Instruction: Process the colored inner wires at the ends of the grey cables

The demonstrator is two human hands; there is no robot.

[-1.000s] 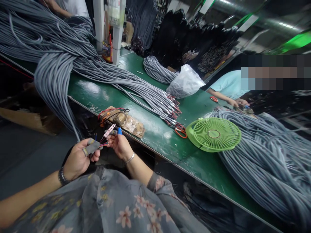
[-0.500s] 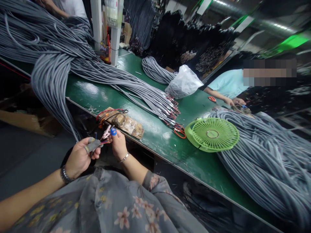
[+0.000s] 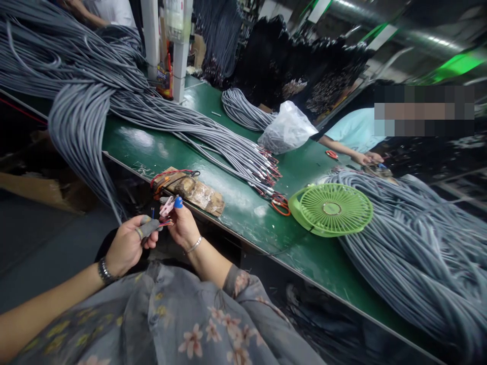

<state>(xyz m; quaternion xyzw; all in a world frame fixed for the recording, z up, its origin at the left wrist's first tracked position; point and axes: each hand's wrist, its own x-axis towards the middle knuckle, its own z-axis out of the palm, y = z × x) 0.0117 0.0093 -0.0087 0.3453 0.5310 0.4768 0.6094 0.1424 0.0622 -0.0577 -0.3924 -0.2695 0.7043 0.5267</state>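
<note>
My left hand point(image 3: 131, 242), with grey covers on some fingers, is closed around the end of a grey cable point(image 3: 150, 228). Thin coloured wires point(image 3: 165, 222) fan out of that end toward my right hand point(image 3: 183, 226). A blue cover point(image 3: 178, 202) sits on my right thumb; the right fingers are bent beside the wire tips, and what they pinch is too small to make out. Just beyond the hands a pale pink clip point(image 3: 166, 207) stands at the table edge, by a wooden block point(image 3: 201, 193) wrapped in clear tape.
Grey cables point(image 3: 182, 124) with stripped ends lie across the green table point(image 3: 243, 218). A green fan point(image 3: 332, 209), an orange-handled tool point(image 3: 280, 205), a plastic bag point(image 3: 287, 126) and a cable heap point(image 3: 411, 243) are to the right. Another person's hands point(image 3: 367, 158) work beyond.
My left hand has shifted slightly to the right. My right hand has turned a little, its fingers nearer the wire tips.
</note>
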